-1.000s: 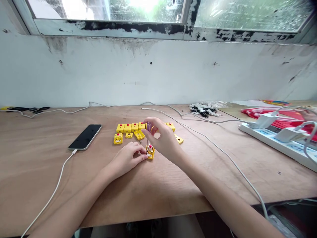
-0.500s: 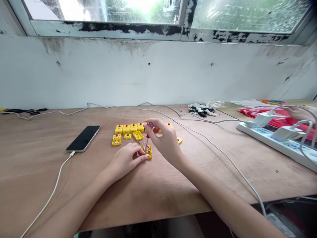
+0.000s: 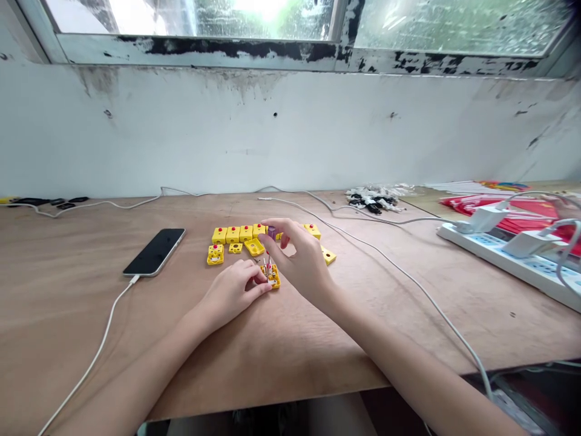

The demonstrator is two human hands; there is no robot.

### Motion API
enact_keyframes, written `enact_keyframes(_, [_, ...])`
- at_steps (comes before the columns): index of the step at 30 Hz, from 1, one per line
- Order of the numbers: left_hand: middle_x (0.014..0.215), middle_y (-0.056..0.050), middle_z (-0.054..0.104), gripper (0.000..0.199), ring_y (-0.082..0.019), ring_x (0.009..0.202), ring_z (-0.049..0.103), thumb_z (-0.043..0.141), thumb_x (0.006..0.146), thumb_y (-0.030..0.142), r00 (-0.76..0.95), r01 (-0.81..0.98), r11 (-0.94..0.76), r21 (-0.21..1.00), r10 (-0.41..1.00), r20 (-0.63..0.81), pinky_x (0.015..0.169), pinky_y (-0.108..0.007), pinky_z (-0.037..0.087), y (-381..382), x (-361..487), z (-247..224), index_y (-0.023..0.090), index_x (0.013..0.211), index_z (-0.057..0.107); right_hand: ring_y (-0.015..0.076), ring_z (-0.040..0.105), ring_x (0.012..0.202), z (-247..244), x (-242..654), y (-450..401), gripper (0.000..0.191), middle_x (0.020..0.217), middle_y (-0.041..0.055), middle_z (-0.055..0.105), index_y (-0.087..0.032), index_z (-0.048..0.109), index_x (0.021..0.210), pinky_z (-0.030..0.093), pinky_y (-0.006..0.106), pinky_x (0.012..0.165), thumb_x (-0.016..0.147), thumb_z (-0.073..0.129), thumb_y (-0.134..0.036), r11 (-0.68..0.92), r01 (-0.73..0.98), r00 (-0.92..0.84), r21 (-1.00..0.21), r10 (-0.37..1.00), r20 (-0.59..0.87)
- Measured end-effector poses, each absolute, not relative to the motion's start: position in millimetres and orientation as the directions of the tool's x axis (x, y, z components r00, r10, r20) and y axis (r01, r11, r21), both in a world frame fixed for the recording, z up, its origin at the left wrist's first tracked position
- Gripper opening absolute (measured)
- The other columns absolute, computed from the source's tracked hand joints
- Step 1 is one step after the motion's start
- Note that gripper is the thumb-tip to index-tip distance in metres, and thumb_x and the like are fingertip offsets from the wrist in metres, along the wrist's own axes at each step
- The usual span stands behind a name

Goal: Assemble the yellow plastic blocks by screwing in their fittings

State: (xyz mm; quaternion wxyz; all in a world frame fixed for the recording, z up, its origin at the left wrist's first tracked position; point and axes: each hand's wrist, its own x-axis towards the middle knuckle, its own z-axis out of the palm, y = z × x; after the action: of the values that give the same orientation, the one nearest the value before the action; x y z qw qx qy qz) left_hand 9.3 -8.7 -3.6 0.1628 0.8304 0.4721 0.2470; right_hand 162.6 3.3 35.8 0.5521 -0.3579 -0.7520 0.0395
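Note:
An open yellow box (image 3: pixel 275 280) with small metal parts inside lies on the wooden table (image 3: pixel 290 339). The fingers of my left hand (image 3: pixel 238 287) grip its left and front side. Above it, my right hand (image 3: pixel 302 251) pinches the purple handle of a small screwdriver (image 3: pixel 271 232), whose shaft points down into the box. Behind stands a row of yellow boxes with red buttons (image 3: pixel 233 234), partly hidden by my right hand. Nearer are another yellow box (image 3: pixel 215 254), a small yellow plate (image 3: pixel 235 248) and a yellow cover (image 3: pixel 254 246). A yellow piece (image 3: pixel 328 256) lies right of my right hand.
A phone (image 3: pixel 155 252) on a white cable lies at the left. White cables cross the table towards a power strip (image 3: pixel 512 254) at the right. Black and white parts (image 3: pixel 374 198) and red items (image 3: pixel 503 209) lie at the back right, near another person's hand (image 3: pixel 565 208).
The screwdriver handle has turned and stands more upright, and my right fingers have shifted slightly around it. The camera view has moved a little. My left hand keeps its grip on the box.

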Motion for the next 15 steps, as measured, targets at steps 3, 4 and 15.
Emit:
enact_keyframes(3, [0.078,-0.001,0.061,0.02,-0.018,0.076,0.054,0.054,0.084,0.036,0.429,0.697,-0.503,0.511,0.863,0.265,0.064,-0.029,0.041,-9.3,9.8,-2.9,0.02,0.072,0.056,0.017,0.06,0.086,37.2,163.6,1.7,0.015,0.091,0.0033,0.068,-0.022,0.061,0.099,0.048,0.032,0.078,0.086,0.054,-0.022,0.766,0.447,-0.189,-0.461,0.585,0.789])
enact_keyframes(4, [0.078,-0.001,0.061,0.02,-0.018,0.075,0.054,0.054,0.084,0.035,0.429,0.697,-0.502,0.512,0.864,0.263,0.063,-0.029,0.041,-9.5,10.0,-2.7,0.02,0.071,0.056,0.0172,0.06,0.093,37.7,164.2,1.7,0.017,0.097,0.0033,0.068,-0.023,0.06,0.102,0.048,0.033,0.082,0.088,0.051,-0.022,0.771,0.408,-0.219,-0.488,0.602,0.768])
enact_keyframes(15, [0.078,-0.001,0.06,0.02,-0.019,0.076,0.054,0.054,0.085,0.035,0.427,0.715,-0.487,0.502,0.872,0.238,0.065,-0.029,0.04,-9.6,10.2,-1.1,0.02,0.073,0.06,0.0126,0.057,0.065,33.8,162.0,3.4,0.014,0.079,0.0003,0.066,-0.021,0.059,0.096,0.049,0.029,0.064,0.083,0.059,-0.025,0.686,0.468,-0.052,-0.557,0.651,0.757])
